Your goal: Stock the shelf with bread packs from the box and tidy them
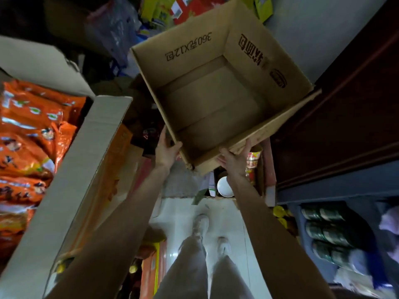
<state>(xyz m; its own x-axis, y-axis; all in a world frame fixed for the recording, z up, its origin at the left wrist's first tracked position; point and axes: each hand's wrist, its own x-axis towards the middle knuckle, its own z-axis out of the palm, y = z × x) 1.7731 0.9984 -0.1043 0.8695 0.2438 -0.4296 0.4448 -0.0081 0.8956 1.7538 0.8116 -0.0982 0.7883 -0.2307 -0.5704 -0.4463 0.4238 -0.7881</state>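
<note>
A brown cardboard box [216, 100] with printed lettering is held up in front of me, its open top facing me and nothing showing inside it. My left hand [167, 147] grips its near left corner, thumb over the rim. My right hand [234, 158] grips the near right edge from below, with the fingers curled round the cardboard. Orange packs [30, 134] lie piled in an open carton at the left.
A long grey carton flap [71, 184] slants across the left foreground. Dark wooden shelving [345, 130] stands on the right, with green cans [323, 229] lower down. A white bowl [224, 186] and red cups [252, 162] sit below the box. My legs and shoes stand on pale floor tiles [179, 212].
</note>
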